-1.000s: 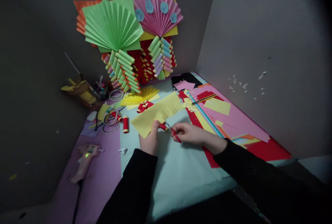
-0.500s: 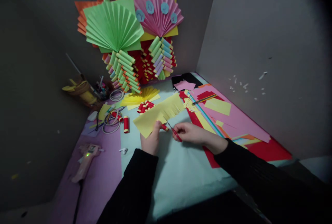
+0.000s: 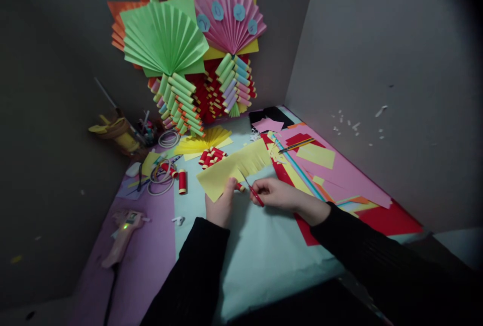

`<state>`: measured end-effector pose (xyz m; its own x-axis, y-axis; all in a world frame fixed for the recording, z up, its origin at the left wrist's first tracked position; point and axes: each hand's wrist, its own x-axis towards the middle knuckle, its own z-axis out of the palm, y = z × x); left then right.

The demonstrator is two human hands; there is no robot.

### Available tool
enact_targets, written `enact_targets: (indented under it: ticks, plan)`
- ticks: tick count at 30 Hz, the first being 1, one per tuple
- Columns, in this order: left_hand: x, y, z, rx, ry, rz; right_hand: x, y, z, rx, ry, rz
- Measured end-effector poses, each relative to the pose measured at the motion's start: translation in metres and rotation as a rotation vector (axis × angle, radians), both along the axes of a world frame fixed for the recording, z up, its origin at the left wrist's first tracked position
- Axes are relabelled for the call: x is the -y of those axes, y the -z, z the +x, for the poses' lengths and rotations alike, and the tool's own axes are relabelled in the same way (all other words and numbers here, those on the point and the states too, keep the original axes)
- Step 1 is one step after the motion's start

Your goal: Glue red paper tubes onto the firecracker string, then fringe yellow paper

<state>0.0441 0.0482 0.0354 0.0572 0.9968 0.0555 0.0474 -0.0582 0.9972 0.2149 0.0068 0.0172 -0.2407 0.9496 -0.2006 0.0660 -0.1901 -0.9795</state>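
Note:
My left hand (image 3: pixel 222 205) pinches the lower edge of a yellow paper strip (image 3: pixel 217 179), which slants up to the right. Narrow slits run along the strip's lower right edge. My right hand (image 3: pixel 269 192) is closed on red-handled scissors (image 3: pixel 255 195), their blades at the paper's lower edge, just right of my left thumb. A red roll (image 3: pixel 239 186) shows partly under the strip. Behind the paper lie several red rolls with yellow ends (image 3: pixel 212 156) and a yellow folded fan (image 3: pixel 206 140).
A pink glue gun (image 3: pixel 124 238) with a lit green light lies at left, near a white earbud (image 3: pixel 178 221) and a standing red roll (image 3: pixel 182 182). Coloured sheets and a cutter (image 3: pixel 298 145) lie at right. Paper fan decorations (image 3: pixel 166 39) hang behind.
The yellow strip and my left hand have shifted slightly to the right. My right hand stays in nearly the same place with the scissors.

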Motion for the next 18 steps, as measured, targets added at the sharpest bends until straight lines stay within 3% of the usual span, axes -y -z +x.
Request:
enact_targets:
  ticks: [18]
  plan:
    - [-0.001,0.011,0.001,-0.004,0.084,-0.012,0.0,-0.004,-0.001,-0.038,0.025,-0.01]
